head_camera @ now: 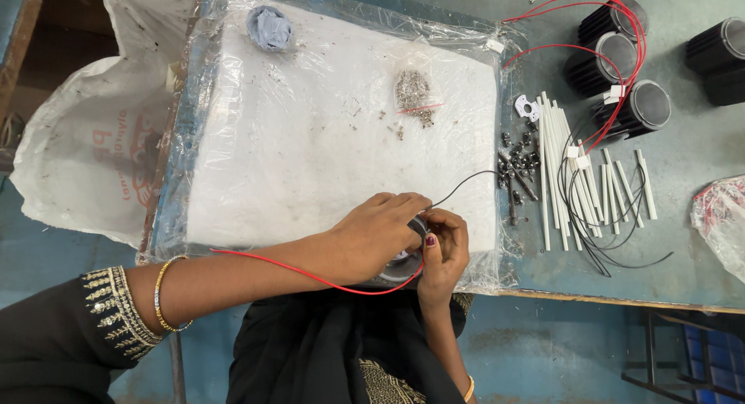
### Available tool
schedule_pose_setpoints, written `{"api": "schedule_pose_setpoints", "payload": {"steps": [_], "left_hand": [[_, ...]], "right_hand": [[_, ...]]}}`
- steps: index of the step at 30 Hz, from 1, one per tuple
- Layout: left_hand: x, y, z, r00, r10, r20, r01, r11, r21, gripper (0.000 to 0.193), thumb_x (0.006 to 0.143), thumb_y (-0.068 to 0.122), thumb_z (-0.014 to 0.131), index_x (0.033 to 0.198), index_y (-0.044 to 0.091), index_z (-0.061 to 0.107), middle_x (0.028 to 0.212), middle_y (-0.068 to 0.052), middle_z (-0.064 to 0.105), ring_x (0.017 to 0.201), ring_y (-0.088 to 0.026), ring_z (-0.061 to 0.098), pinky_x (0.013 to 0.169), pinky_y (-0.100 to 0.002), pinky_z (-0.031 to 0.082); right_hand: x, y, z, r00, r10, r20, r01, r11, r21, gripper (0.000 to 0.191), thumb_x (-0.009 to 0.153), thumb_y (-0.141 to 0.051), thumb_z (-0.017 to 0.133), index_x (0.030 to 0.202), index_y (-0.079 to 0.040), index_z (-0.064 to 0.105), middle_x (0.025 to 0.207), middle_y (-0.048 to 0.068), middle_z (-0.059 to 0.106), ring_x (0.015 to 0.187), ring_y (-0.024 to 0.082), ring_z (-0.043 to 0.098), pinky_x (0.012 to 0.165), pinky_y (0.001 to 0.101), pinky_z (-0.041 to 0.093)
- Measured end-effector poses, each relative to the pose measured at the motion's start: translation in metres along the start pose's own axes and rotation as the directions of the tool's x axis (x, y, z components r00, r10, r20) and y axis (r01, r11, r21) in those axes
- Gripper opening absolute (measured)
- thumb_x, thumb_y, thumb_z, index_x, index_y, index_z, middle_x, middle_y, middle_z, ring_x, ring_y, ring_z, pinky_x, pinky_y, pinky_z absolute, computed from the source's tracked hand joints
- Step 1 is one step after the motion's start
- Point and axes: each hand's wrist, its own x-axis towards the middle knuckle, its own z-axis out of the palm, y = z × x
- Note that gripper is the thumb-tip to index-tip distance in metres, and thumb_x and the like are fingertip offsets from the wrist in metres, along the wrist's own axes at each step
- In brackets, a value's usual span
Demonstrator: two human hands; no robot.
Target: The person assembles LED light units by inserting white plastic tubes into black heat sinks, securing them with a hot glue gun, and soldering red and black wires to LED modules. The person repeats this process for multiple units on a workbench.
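Both hands met at the 6 o'clock edge of the plastic-wrapped white pad (310, 140): the left hand (378, 235) curled closed over a round dark part (403, 268), the right hand (444, 249) pinching its fingertips at the rim. A red wire (310, 276) and a black wire (466, 183) trailed from it. Steadying the part against the pad likely kept the fine finger work accurate, with loose screws (518, 163) at 3 o'clock.
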Motion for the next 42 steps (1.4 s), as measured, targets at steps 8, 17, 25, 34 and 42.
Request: {"api": "schedule_pose_setpoints", "payload": {"steps": [8,17,25,34,42], "left_hand": [[0.001,0.0,-0.002,0.998,0.057,0.02,-0.057,0.998,-0.008,0.018,0.08,0.01,0.064,0.092,0.003,0.077,0.132,-0.023,0.056,0.127,-0.035,0.054,0.104,-0.047,0.043],[0.007,-0.014,-0.007,0.983,-0.016,0.183,0.041,0.99,-0.133,0.013,0.078,0.009,0.068,0.087,0.008,0.077,0.131,-0.018,0.056,0.122,-0.033,0.056,0.099,-0.044,0.046],[-0.001,-0.02,-0.014,0.979,-0.05,0.198,0.092,0.973,-0.21,0.021,0.076,0.002,0.065,0.093,0.008,0.076,0.145,-0.027,0.048,0.129,-0.041,0.051,0.102,-0.048,0.044],[-0.01,-0.02,-0.01,0.993,-0.032,0.116,0.053,0.981,-0.187,0.029,0.077,-0.003,0.06,0.1,0.007,0.075,0.149,-0.03,0.045,0.142,-0.044,0.041,0.11,-0.05,0.038],[-0.012,-0.023,-0.005,0.996,-0.016,0.085,0.034,0.975,-0.218,0.02,0.079,-0.001,0.061,0.093,0.006,0.073,0.146,-0.031,0.048,0.141,-0.043,0.043,0.112,-0.047,0.039]], "right_hand": [[-0.004,0.002,-0.003,1.0,0.021,-0.022,-0.021,1.0,-0.001,0.034,0.104,-0.018,0.058,0.126,0.007,0.052,0.121,0.012,0.058,0.11,0.016,0.058,0.099,0.0297,0.049],[-0.001,0.006,0.0,1.0,0.003,-0.02,-0.003,1.0,-0.028,0.03,0.103,-0.016,0.057,0.123,0.006,0.053,0.122,0.014,0.059,0.11,0.017,0.059,0.1,0.0306,0.05],[0.001,-0.002,0.005,1.0,-0.001,-0.015,0.0,0.999,-0.039,0.031,0.103,-0.018,0.057,0.122,0.006,0.054,0.122,0.015,0.061,0.112,0.019,0.061,0.102,0.0323,0.05],[0.001,-0.001,0.006,1.0,-0.01,-0.016,0.009,0.998,-0.065,0.034,0.104,-0.022,0.058,0.121,0.006,0.055,0.123,0.016,0.06,0.112,0.02,0.061,0.102,0.0328,0.051],[0.0,0.004,0.005,1.0,-0.019,-0.019,0.018,0.997,-0.071,0.034,0.104,-0.022,0.058,0.122,0.006,0.054,0.124,0.016,0.06,0.115,0.02,0.06,0.106,0.0344,0.05]]}}
